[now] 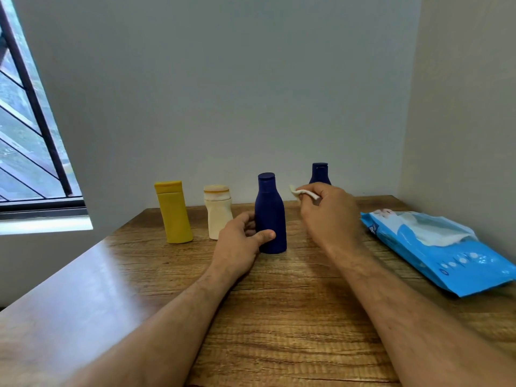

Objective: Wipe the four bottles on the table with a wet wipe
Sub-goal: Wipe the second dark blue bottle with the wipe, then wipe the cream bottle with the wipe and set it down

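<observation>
Wooden desk (279, 317) in a grey-walled corner, window at left: four bottles, one wipe pack, two hands at work.

Blue wipe pack (435, 250) lies flat at the right edge, flap open, a sheet showing. Bottles stand upright in a loose row: yellow bottle (173, 212) leftmost, cream bottle (217, 215) beside it, near dark-blue bottle (270, 216) forward of centre, far dark-blue bottle (320, 173) behind the right hand. Left hand (237, 244): fingers wrapped around the near dark-blue bottle's lower body, thumb across its front. Right hand (329, 213): fingers pinched on a folded wet wipe (303, 192), held just beside the bottle's shoulder, apparently not touching. Advice: keep the base steadied, start at the cap, wipe downward, turning the bottle to reach its hidden side.
</observation>
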{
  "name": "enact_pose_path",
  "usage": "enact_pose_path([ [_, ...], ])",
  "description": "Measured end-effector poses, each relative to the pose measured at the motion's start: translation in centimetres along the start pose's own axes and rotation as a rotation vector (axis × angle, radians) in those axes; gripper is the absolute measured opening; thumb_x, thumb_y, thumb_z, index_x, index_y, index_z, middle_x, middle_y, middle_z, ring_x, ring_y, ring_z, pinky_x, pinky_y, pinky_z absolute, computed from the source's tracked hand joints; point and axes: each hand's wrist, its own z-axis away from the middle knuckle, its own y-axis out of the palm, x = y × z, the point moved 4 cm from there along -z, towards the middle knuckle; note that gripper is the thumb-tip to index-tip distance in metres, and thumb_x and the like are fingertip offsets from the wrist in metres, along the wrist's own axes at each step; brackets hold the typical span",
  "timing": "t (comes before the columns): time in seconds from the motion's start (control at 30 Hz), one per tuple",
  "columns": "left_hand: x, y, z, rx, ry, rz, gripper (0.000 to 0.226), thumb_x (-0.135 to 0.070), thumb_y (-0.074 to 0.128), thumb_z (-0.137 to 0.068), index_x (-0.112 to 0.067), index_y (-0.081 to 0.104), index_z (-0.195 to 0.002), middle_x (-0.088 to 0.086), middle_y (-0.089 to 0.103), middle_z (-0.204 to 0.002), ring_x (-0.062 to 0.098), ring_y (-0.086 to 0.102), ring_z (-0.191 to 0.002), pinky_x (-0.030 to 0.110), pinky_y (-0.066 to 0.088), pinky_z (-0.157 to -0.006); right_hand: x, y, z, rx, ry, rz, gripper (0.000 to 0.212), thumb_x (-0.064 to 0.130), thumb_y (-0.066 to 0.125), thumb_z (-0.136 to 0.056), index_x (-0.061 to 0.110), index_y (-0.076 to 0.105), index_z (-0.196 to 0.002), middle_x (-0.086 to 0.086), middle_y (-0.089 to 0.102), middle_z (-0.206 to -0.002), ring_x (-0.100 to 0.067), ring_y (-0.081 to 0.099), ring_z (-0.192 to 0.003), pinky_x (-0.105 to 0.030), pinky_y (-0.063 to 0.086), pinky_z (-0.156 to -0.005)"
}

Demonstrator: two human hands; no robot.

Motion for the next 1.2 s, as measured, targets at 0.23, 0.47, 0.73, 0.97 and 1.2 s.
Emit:
enact_pose_path([
  [0.23, -0.4, 1.2, -1.6, -0.012, 0.010, -0.133, 0.055, -0.025, 0.071, -0.091, -0.021, 0.049, -0.141, -0.004, 0.063, -0.132, 0.012, 0.060, -0.118, 0.040, 0.049, -0.106, 0.1, 0.0, 0.1, 0.018, -0.023, 0.081, 0.024, 0.025, 0.061, -0.095, 0.024, 0.069, -0.118, 0.004, 0.071, -0.106, -0.002, 0.053, -0.089, -0.018, 0.045, -0.078],
  [0.47, 0.3, 2.1, -4.1, 0.012, 0.004, -0.159, 0.052, -0.026, 0.070, -0.091, -0.020, 0.050, -0.140, -0.001, 0.064, -0.131, 0.013, 0.062, -0.116, 0.042, 0.050, -0.105, -0.2, 0.1, -0.3, -0.016, -0.027, 0.084, 0.023, 0.026, 0.060, -0.095, 0.025, 0.069, -0.116, 0.006, 0.072, -0.105, -0.001, 0.054, -0.088, -0.013, 0.041, -0.074],
  [0.73, 1.2, 2.2, -4.6, 0.035, -0.017, -0.126, 0.048, -0.022, 0.067, -0.094, -0.021, 0.051, -0.139, -0.003, 0.065, -0.128, 0.012, 0.063, -0.113, 0.043, 0.051, -0.103, 0.0, 0.3, -0.1, 0.007, -0.050, 0.109, 0.022, 0.028, 0.059, -0.095, 0.026, 0.070, -0.115, 0.008, 0.071, -0.100, -0.002, 0.055, -0.086, -0.016, 0.043, -0.073],
  [0.97, 1.0, 2.3, -4.4, 0.045, -0.023, -0.145, 0.050, -0.020, 0.066, -0.094, -0.021, 0.050, -0.141, -0.002, 0.065, -0.130, 0.012, 0.061, -0.115, 0.042, 0.048, -0.107, 0.0, 0.2, -0.1, 0.026, -0.044, 0.096, 0.023, 0.028, 0.060, -0.095, 0.025, 0.070, -0.116, 0.008, 0.071, -0.100, -0.002, 0.057, -0.085, -0.015, 0.045, -0.073],
  [1.2, 0.8, 2.4, -3.8, 0.046, -0.102, -0.196, 0.072, -0.007, 0.077, -0.083, -0.017, 0.043, -0.145, 0.002, 0.058, -0.142, 0.017, 0.055, -0.129, 0.041, 0.043, -0.112, 0.3, 0.2, 0.1, 0.046, -0.042, 0.089, 0.022, 0.026, 0.060, -0.095, 0.026, 0.071, -0.114, 0.009, 0.071, -0.099, 0.000, 0.054, -0.080, -0.007, 0.037, -0.065],
])
